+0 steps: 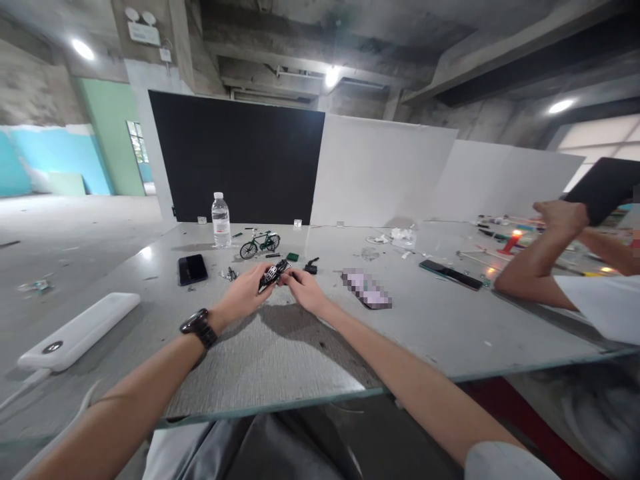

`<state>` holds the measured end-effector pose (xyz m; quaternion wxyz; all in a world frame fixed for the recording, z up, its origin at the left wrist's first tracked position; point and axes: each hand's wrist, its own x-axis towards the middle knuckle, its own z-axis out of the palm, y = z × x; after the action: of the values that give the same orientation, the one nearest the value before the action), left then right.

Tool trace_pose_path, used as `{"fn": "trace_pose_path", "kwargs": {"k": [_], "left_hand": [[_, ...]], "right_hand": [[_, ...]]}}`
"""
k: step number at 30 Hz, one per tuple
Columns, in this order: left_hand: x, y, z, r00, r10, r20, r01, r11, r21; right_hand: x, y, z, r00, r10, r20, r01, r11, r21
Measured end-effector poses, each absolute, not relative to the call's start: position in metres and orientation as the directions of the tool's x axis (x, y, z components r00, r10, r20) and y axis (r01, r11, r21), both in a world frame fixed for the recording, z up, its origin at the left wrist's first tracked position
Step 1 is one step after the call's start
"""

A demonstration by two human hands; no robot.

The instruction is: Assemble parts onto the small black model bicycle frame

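Between my hands is a small black-and-silver model part [273,273], whose exact kind I cannot make out. My left hand [249,291] is closed round its near side. The fingers of my right hand [304,289] are pinched together at its right end; what lies between them is hidden. Just beyond stands a green model bicycle [259,244] on its two wheels. A small green block [293,257] and a black part [311,267] lie past my right hand. Some tiny dark pieces [231,274] are left of my left hand.
A water bottle [221,221] stands at the back, with a dark phone [193,269] nearer. A white power bank [80,333] with a cable lies left. Rightward are a pixelated lilac item [367,288], another phone [451,275] and a co-worker's arm [530,260] beside a lit red candle [511,243].
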<state>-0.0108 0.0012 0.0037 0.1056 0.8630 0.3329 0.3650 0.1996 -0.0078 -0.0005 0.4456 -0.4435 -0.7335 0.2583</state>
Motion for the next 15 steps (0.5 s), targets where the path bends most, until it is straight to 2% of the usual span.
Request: {"fn": "trace_pose_path", "kwargs": {"k": [4, 10, 15], "left_hand": [[-0.009, 0.003, 0.001, 0.469, 0.689, 0.552, 0.516, -0.721, 0.462], [-0.011, 0.009, -0.001, 0.450, 0.689, 0.568, 0.477, -0.723, 0.500], [-0.010, 0.013, 0.001, 0.459, 0.661, 0.593, 0.416, -0.750, 0.514]], "right_hand": [[0.197, -0.006, -0.002, -0.180, 0.882, 0.436, 0.401, 0.471, -0.786], [0.193, -0.010, -0.006, -0.145, 0.963, 0.229, 0.197, 0.255, -0.947], [0.189, -0.015, 0.001, -0.123, 0.982, 0.145, 0.027, 0.150, -0.988]]}}
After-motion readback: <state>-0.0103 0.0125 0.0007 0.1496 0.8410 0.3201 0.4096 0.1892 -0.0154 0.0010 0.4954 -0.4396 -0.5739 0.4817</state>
